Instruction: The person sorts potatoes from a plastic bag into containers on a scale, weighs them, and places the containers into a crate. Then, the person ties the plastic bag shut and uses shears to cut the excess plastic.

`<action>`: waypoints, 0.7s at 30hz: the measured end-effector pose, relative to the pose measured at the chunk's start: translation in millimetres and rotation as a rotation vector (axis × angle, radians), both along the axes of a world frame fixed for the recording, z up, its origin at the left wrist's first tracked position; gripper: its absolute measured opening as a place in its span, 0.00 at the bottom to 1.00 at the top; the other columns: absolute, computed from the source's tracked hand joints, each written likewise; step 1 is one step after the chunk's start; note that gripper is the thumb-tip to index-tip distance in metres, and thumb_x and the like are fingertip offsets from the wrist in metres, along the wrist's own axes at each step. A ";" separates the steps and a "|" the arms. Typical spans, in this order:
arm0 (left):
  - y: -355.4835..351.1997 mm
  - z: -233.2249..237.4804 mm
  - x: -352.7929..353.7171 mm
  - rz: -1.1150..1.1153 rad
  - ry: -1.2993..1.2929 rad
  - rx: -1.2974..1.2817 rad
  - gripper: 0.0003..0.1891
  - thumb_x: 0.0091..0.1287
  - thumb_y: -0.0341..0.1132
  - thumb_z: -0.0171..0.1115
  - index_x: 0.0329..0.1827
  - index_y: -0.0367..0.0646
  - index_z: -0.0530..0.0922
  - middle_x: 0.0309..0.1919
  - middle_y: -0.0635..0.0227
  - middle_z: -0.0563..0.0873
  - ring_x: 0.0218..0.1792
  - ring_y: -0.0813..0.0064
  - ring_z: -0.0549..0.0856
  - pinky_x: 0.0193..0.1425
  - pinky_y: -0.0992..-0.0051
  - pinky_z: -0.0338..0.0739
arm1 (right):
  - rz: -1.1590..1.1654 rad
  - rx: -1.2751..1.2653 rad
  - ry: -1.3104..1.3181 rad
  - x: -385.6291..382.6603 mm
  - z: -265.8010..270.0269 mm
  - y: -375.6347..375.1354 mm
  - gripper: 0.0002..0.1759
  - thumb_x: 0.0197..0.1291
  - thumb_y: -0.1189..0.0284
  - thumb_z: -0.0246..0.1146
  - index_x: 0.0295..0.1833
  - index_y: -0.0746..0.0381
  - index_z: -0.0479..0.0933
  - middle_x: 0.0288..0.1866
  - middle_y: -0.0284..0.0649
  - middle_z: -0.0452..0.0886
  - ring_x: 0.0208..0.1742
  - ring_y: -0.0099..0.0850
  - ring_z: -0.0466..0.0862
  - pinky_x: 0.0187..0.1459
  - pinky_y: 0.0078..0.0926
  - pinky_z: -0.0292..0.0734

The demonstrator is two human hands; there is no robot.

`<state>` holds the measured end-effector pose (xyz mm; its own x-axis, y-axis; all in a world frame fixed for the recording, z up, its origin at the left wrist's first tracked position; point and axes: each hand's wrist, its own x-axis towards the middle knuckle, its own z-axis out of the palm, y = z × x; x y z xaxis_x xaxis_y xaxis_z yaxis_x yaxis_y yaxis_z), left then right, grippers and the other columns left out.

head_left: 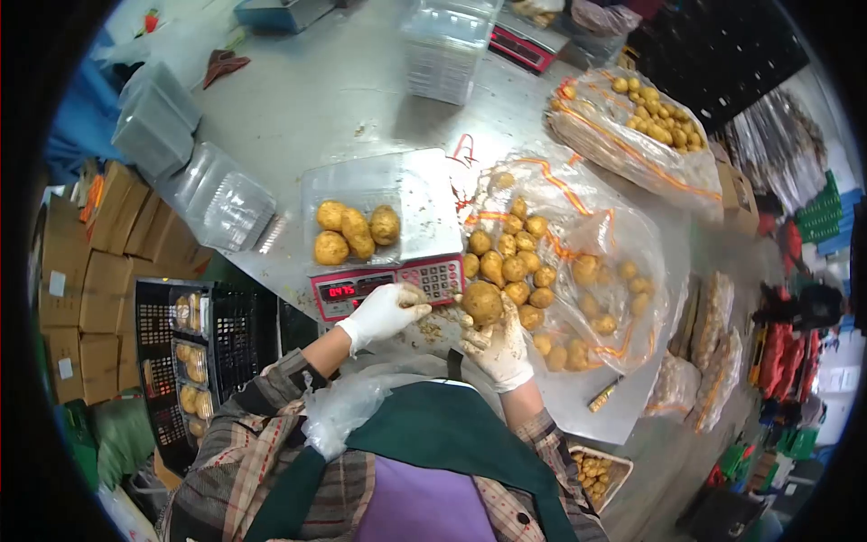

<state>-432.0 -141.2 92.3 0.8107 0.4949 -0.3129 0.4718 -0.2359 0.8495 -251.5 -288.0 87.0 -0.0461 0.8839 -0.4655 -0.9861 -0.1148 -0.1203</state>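
My right hand (498, 350), in a white glove soiled at the fingers, holds a large round potato (482, 303) just right of the scale's keypad. My left hand (386, 314), also gloved, is at the front edge of the digital scale (432, 210), its fingers loosely bent and apart from the thumb, with nothing visible in them. On the scale's metal plate sits a clear plastic tray (312, 194) with several potatoes (358, 233) in it. The red display (341, 291) appears to read 0.475. Loose potatoes (516, 268) spill from an open plastic bag (623, 226) beside the scale.
Clear trays (226, 203) lie at the left, and a tall stack of them (442, 54) stands at the back. Another potato bag (632, 135) is at the back right. A black crate (244, 343) with packed trays stands lower left. A knife-like tool (605, 395) lies near the table's right edge.
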 end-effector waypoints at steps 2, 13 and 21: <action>3.5 6.6 -21.4 0.107 0.097 -0.235 0.13 0.70 0.36 0.59 0.43 0.33 0.83 0.39 0.65 0.87 0.39 0.80 0.82 0.49 0.77 0.76 | -0.025 -0.041 -0.144 -4.3 9.6 19.5 0.30 0.67 0.50 0.56 0.64 0.62 0.67 0.46 0.49 0.80 0.35 0.30 0.77 0.31 0.26 0.74; 8.2 12.4 -101.7 0.364 0.103 -0.014 0.14 0.70 0.38 0.58 0.45 0.34 0.82 0.37 0.63 0.86 0.39 0.78 0.83 0.49 0.74 0.77 | -0.119 0.359 -1.991 -47.2 51.4 171.9 0.36 0.55 0.78 0.65 0.71 0.62 0.63 0.57 0.48 0.75 0.57 0.37 0.77 0.61 0.31 0.72; 34.7 23.7 -103.5 0.791 -0.167 0.297 0.06 0.66 0.30 0.59 0.40 0.36 0.80 0.35 0.55 0.85 0.40 0.64 0.85 0.48 0.71 0.77 | 0.460 0.570 -2.700 -73.6 6.9 241.5 0.23 0.62 0.65 0.56 0.64 0.53 0.73 0.64 0.45 0.75 0.64 0.44 0.73 0.63 0.48 0.65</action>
<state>-535.6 -106.5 116.1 0.2167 0.9762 0.0119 0.4654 -0.1141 0.8777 -325.0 -46.6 93.9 -0.2256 0.9567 0.1839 0.9304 0.2675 -0.2506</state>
